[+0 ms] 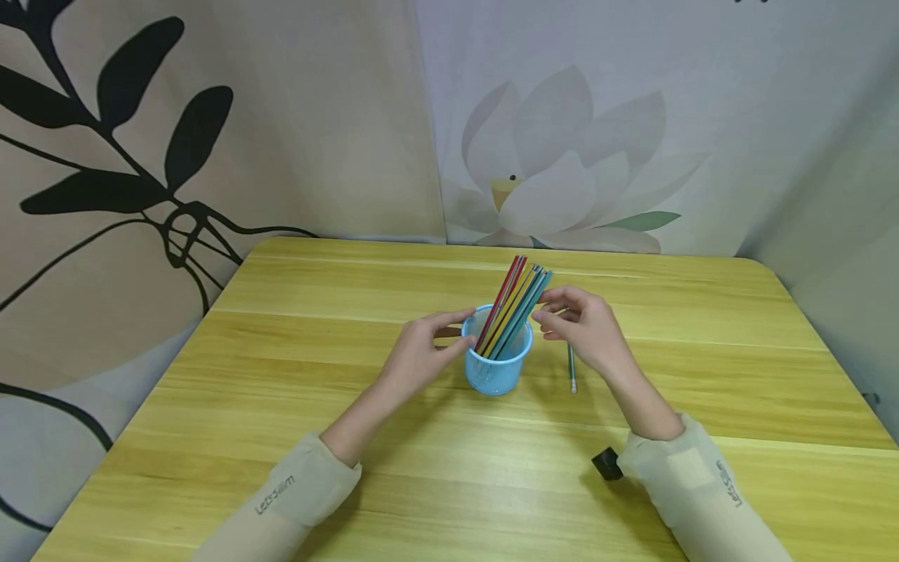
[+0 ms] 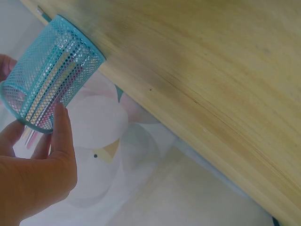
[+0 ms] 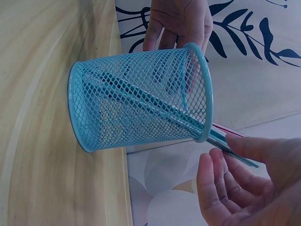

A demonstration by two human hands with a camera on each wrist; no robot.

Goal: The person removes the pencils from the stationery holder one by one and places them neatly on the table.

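Observation:
A light-blue mesh pencil cup stands upright on the table, also plain in the right wrist view. Several pencils, red, yellow and teal, lean in it toward the right. My left hand holds the cup by its left side near the rim, thumb and fingers against the mesh. To the cup's right, my right hand is beside the upper part of the teal pencils, fingers loosely bent; in the right wrist view its thumb overlaps them. A single teal pencil lies on the table, partly hidden below my right hand.
The wooden table has its far edge against a printed curtain. A small black object shows at the right sleeve's cuff.

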